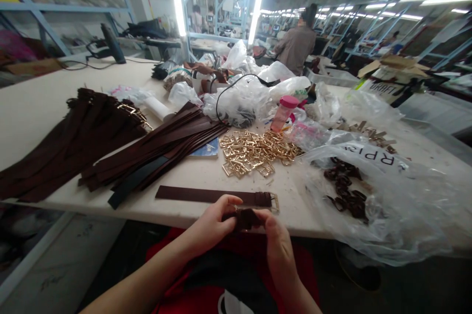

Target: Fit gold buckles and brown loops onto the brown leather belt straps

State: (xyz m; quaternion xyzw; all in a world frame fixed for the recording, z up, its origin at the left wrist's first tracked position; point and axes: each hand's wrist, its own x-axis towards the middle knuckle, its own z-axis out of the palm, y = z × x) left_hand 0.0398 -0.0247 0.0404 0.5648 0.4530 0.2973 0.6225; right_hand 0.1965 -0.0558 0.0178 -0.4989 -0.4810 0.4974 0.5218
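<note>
Between both hands, at the front edge of the table, is a dark brown leather strap (246,219), bent over on itself. My left hand (217,220) is closed on its left part, and my right hand (276,233) pinches the right part. Just beyond them lies a brown belt strap (206,195), flat, with a gold buckle (275,202) at its right end. Farther back spreads a pile of loose gold buckles (254,152). To the left are a stack of brown straps (158,147) and a bundle of straps with buckles fitted (84,132).
An open plastic bag (398,206) with dark leather loops (344,188) lies on the right. A pink-lidded bottle (283,113) stands behind the buckles, near crumpled plastic bags (250,98). A white roll (158,107) sits behind the straps. A person (297,43) stands farther back.
</note>
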